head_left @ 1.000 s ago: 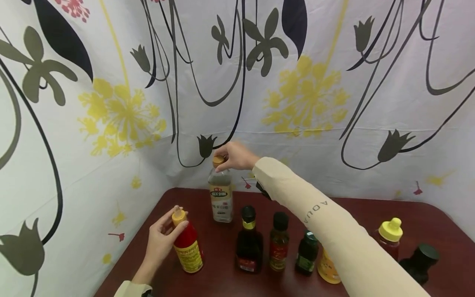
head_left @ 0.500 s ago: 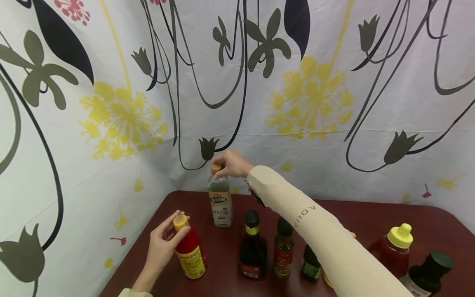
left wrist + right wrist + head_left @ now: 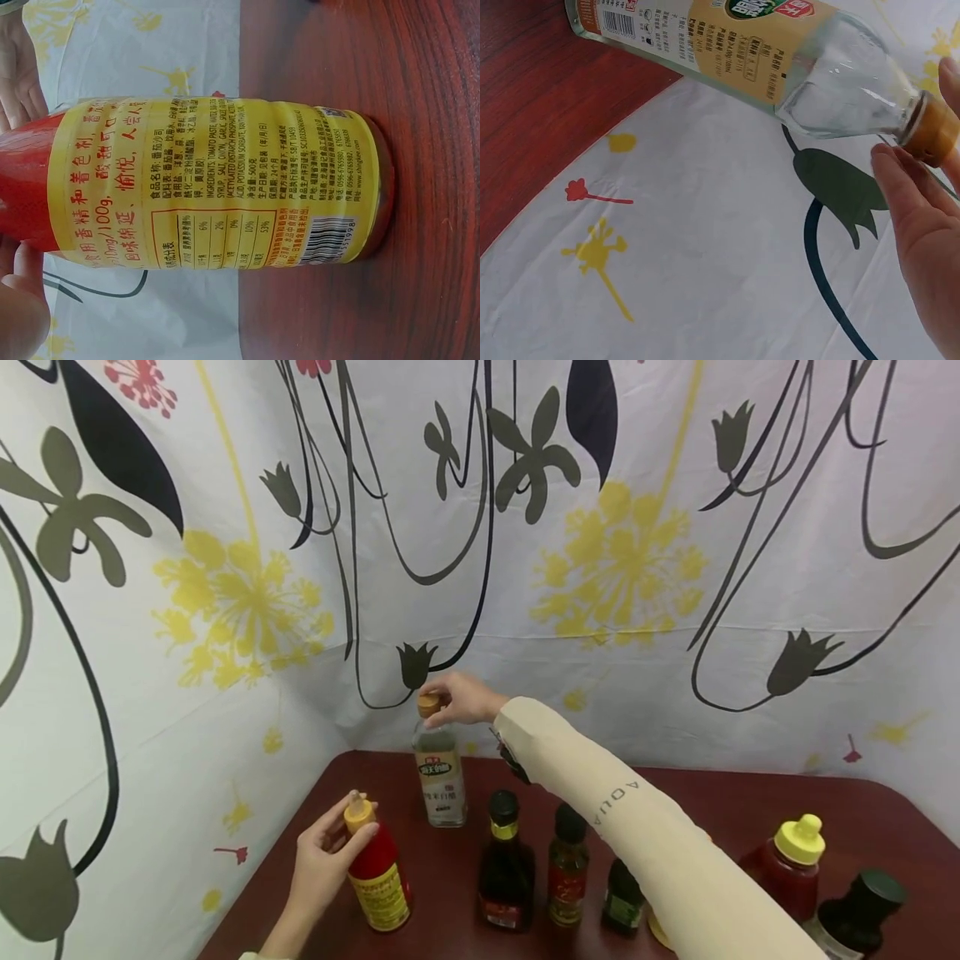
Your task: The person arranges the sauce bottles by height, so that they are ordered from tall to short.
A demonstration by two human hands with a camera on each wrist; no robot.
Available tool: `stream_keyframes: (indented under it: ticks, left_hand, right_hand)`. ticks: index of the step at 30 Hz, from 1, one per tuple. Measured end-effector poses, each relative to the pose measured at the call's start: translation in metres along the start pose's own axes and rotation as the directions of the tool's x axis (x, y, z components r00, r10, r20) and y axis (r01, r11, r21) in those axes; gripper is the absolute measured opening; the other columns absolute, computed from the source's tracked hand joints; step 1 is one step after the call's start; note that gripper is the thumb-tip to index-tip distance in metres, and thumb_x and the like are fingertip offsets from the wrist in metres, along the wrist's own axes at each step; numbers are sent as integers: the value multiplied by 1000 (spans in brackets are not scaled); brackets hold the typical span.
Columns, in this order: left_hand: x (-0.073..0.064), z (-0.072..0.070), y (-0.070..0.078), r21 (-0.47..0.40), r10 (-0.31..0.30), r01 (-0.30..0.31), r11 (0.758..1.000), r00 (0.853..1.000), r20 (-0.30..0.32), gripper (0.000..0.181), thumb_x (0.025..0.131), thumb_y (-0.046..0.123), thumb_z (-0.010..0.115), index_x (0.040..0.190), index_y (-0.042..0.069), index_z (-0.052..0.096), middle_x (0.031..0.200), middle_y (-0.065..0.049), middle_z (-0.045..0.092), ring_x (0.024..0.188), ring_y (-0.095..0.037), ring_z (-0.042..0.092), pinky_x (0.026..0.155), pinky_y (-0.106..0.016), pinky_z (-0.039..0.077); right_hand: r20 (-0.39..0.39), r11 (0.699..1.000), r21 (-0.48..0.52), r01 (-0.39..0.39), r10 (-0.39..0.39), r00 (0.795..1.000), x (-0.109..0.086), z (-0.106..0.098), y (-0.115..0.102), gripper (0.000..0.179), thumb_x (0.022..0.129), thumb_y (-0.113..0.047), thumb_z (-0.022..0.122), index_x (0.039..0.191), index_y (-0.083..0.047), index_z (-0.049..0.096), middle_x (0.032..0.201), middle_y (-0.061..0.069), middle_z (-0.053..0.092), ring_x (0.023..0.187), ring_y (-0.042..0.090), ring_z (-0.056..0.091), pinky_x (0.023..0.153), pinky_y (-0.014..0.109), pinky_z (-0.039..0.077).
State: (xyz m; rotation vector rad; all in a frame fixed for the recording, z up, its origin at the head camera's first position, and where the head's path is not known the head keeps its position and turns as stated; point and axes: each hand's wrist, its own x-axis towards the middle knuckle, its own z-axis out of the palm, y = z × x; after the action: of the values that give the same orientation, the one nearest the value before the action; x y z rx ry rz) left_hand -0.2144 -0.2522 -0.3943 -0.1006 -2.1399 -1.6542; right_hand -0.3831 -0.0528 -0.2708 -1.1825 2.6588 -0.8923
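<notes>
- L hand (image 3: 322,856) grips red btl (image 3: 379,864) by yellow cap (image 3: 360,814) & neck — at table's (image 3: 750,793) L side.
- R hand (image 3: 467,697) pinches clear btl's (image 3: 441,781) orange cap (image 3: 934,133) — nr back-L corner.
- 3 dark btls (image 3: 507,872) to R of red btl.

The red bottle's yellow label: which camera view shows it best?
The left wrist view, where the yellow label is large and much of its print is readable. The head view shows it small; the right wrist view does not show it.
</notes>
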Motion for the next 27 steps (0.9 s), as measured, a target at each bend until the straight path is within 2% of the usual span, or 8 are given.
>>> stream_keyframes:
  ticks: [3,6,11,16,21,27]
  left_hand:
    - [-2,0,1,-4,1,-1,1000,1000,6,47,80,10,66,124,8,51,103,-1,64,96,-3,57,75,-18,46]
    - [-2,1,1,-11,3,-3,1000,1000,6,48,80,10,66,125,8,50,105,-5,63,97,-2,56,75,-18,46]
    - [-1,2,-1,-29,23,-23,999,1000,-4,49,79,7,66,125,6,50,106,-14,62,96,-3,57,75,-18,46]
    - [-1,3,-2,-39,33,-33,999,999,-1,48,79,7,66,124,6,51,104,-6,64,95,-3,57,75,-17,46]
    - [-2,4,-1,-41,25,-25,999,1000,-11,47,79,8,66,124,7,52,102,3,64,95,-2,57,76,-16,46]
    - [-4,5,-1,-31,54,-55,998,998,-24,48,79,5,65,125,6,51,102,2,64,96,-1,57,77,-14,44]
  right_hand:
    - [44,998,55,-20,17,999,-5,-5,-4,58,78,-15,69,130,-6,44,123,13,51,110,25,50,86,28,43]
    - [62,994,105,-25,19,998,-11,-15,-9,60,80,-13,67,132,-5,40,130,16,43,117,27,44,90,31,41]
    - [24,992,126,23,-26,999,-24,-43,-20,55,83,-12,63,131,-1,39,131,19,41,117,30,42,92,32,39]
    - [-30,997,61,45,-43,999,-41,-75,-31,50,86,-17,60,130,-2,42,130,17,43,117,28,43,92,31,39]
    - [-47,999,14,42,-41,998,-66,-101,-45,47,87,-20,58,129,-4,43,129,14,44,116,26,44,91,32,40]
    - [-84,998,-34,56,-59,995,-104,-125,-55,44,86,-20,59,125,-4,47,125,14,49,110,25,50,89,32,41]
